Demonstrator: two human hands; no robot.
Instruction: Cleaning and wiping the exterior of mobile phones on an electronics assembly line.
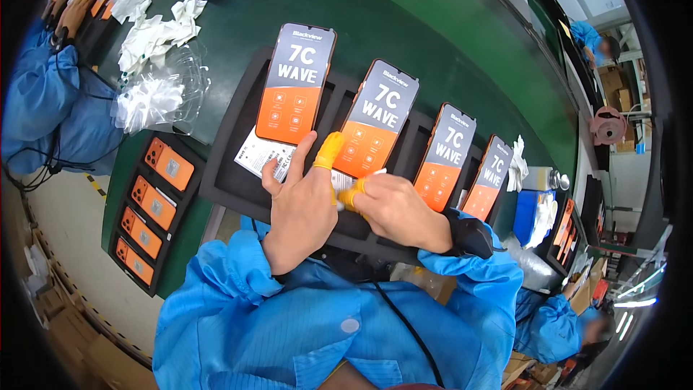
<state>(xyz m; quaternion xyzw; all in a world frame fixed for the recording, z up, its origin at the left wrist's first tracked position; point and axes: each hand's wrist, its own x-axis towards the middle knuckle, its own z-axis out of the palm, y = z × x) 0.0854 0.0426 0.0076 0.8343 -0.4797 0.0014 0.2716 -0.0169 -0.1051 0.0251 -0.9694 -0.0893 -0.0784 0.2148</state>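
- resting on the black foam tray (231, 173), my left hand (299, 206) has its fingers spread loose, holding nothing, the yellow-capped finger on the second phone (375, 119).
- my right hand (393, 206) pinches a small white strip (377, 172) at that phone's lower edge.
- four phones stand in a row in the tray; a white leaflet (263, 155) lies under the first phone (296, 83).
- a tray of orange phones (151, 209) sits to my left.

Orange, grey, green and blue

The phones (373, 119) wear grey-over-orange screen films with white lettering, in a black tray (238, 180) on a green belt (404, 36). Yellow cots cap a left hand (299, 206) finger and a right hand (397, 206) finger — sleeves (224, 282) are blue. Orange phone backs (148, 206) fill a second black tray; the gloves (155, 32) are white.
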